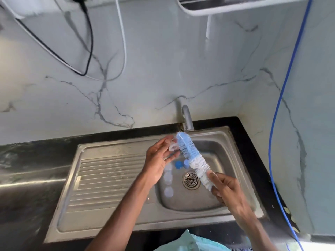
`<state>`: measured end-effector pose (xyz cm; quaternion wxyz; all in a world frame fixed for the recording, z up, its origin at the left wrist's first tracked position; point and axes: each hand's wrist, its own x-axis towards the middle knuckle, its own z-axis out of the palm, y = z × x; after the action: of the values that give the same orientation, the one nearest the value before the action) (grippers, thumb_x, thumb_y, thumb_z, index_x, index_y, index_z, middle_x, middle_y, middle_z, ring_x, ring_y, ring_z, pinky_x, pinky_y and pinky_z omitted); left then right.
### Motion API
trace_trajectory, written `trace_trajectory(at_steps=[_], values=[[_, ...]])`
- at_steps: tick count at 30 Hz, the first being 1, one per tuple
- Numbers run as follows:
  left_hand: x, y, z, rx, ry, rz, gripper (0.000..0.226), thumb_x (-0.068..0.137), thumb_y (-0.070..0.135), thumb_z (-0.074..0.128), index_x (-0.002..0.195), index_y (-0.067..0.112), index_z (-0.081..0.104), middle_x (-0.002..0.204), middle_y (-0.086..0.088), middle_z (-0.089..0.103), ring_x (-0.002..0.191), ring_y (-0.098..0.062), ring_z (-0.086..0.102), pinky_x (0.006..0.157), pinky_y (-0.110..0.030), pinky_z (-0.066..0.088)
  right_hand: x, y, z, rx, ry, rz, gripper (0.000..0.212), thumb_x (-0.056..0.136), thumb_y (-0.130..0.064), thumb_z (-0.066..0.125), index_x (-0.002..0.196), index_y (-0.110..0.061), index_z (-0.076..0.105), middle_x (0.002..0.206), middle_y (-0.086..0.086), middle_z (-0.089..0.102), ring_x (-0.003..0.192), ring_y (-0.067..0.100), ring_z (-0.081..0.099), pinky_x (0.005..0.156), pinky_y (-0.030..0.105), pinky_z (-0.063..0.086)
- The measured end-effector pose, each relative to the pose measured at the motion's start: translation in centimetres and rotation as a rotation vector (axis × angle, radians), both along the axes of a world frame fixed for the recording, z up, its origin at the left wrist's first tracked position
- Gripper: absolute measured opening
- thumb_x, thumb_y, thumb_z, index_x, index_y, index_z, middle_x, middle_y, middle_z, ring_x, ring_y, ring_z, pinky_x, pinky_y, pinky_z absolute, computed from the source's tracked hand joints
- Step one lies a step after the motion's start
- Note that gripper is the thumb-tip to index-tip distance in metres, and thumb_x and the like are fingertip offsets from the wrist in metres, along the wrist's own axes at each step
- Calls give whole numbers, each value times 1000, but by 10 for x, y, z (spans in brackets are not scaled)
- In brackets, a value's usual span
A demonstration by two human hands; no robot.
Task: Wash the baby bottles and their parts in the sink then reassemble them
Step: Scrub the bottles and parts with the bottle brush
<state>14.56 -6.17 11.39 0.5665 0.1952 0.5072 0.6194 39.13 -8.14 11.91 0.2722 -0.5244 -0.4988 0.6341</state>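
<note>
Left hand (pixel 157 163) holds nipple (pixel 171 147), right hand (pixel 227 190) brush (pixel 188 153); parts (pixel 168 177) (blurry) in sink (pixel 183 202).

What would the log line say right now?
left hand: holds clear part | right hand: grips brush | sink: parts

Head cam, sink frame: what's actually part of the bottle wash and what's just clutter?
Job: bottle brush in right hand; clear part in left hand; blue cap and clear pieces in sink; tap.
Lying about: blue hose; black cable; white cable; teal cloth.
</note>
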Motion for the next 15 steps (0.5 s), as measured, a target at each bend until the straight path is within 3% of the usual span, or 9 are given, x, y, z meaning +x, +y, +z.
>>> trace_trajectory(at_steps=[4, 8, 13, 15], values=[[-15, 4, 30, -7, -80, 80, 28, 99, 6, 63, 127, 2, 66, 111, -12, 78, 95, -21, 76, 76, -31, 63, -3, -5, 6, 184, -40, 38, 60, 92, -53, 68, 70, 2, 58, 54, 2, 41, 50, 15, 28, 46, 24, 23], [-21, 10, 48, 15, -53, 106, 32, 97, 9, 69, 127, -2, 67, 113, -17, 76, 96, -26, 76, 78, -34, 64, 2, -9, 11, 317, -106, 39, 58, 91, -55, 69, 69, -2, 62, 54, -1, 38, 52, 14, 28, 50, 29, 22], [-9, 15, 56, 88, 150, 51, 27, 100, 18, 66, 120, 1, 70, 112, -17, 77, 99, -30, 75, 72, -32, 62, -2, -6, 17, 468, -225, -31, 59, 89, -56, 71, 56, -13, 46, 50, -7, 30, 51, 10, 25, 50, 30, 21], [-6, 17, 57, 115, 184, 71, 26, 100, 20, 67, 118, 2, 71, 110, -16, 77, 100, -31, 76, 75, -32, 62, -3, -5, 19, 536, -274, -78, 56, 89, -56, 70, 57, -14, 51, 51, -8, 26, 52, 8, 23, 48, 29, 22]])
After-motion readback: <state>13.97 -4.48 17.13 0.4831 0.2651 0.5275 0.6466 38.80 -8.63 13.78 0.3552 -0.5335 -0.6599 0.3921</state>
